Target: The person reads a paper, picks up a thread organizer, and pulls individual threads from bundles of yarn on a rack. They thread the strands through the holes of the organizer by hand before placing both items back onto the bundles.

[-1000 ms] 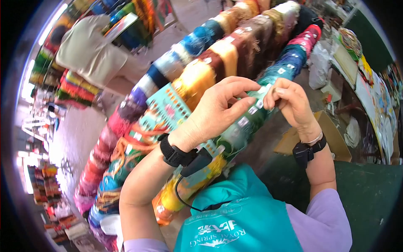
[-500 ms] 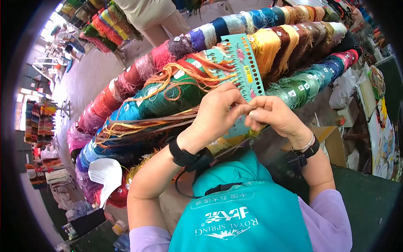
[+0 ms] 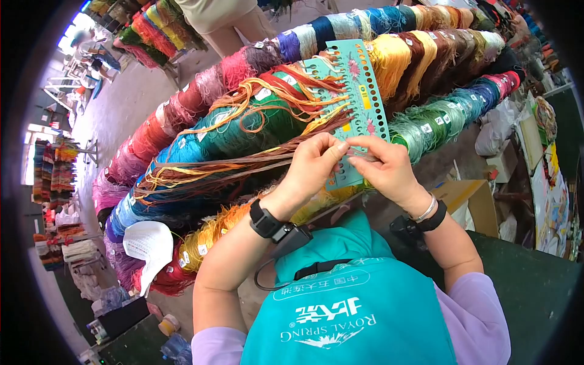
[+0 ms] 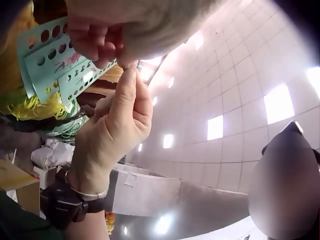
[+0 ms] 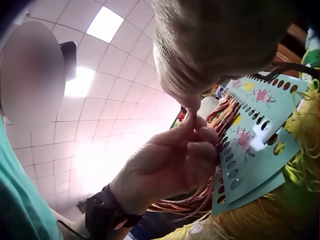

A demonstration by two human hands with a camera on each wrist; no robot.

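Observation:
Both hands meet at the lower part of a turquoise punched card [image 3: 368,73] with pink flowers and rows of holes. My left hand [image 3: 310,173] has thumb and forefinger pinched at the tips, touching those of my right hand [image 3: 386,167], also pinched. In the left wrist view the right hand [image 4: 112,120] meets the left hand [image 4: 150,30] at the fingertips. What they pinch is too small to make out. Orange and brown strands [image 3: 243,159] trail leftward from the card. More layered cards [image 5: 257,172] appear beside the left hand [image 5: 170,155] in the right wrist view.
Long rows of coloured thread skeins [image 3: 210,91] run diagonally under and around the card. A white cap [image 3: 148,246] lies at the lower left. At the right are a cardboard box [image 3: 477,204] and white bags [image 3: 494,137]. Another person's legs [image 3: 234,33] show at the top.
The head view has swung, bringing the card and strands nearer the middle. Both hands have come from over the green skeins to the card's lower part, and their fingertips have drawn together.

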